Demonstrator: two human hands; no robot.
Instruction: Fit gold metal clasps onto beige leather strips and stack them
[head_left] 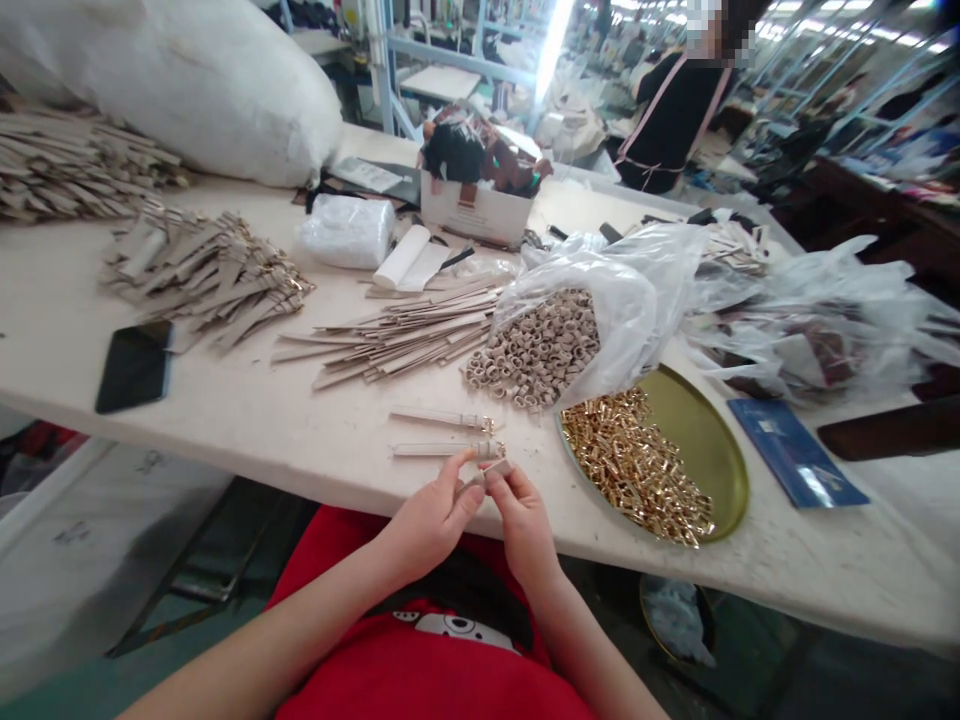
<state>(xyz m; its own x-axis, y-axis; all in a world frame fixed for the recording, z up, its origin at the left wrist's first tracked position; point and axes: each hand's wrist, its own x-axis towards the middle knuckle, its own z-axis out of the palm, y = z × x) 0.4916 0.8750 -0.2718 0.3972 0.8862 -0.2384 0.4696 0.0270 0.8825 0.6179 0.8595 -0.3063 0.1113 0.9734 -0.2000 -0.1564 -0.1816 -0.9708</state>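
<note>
At the table's front edge my left hand (439, 515) and my right hand (521, 505) meet, fingers closed in pinches on a beige strap (495, 468). Part of the strap is hidden by my fingers. Just beyond them lie two finished-looking beige straps, the nearer strap (431, 450) and the farther strap (435, 415), each with a gold-coloured fitting at its right end. Behind these is a loose pile of flat beige strips (405, 335). Many small beige loops (540, 350) spill from a clear plastic bag (637, 290).
On the right, a round gold tray (720, 455) holds many small gold metal pieces (645, 470), beside a blue packet (795, 455). A phone (135, 365) and bundled straps (210, 275) lie left. A white box (476, 210) stands behind; a person (664, 120) is farther back.
</note>
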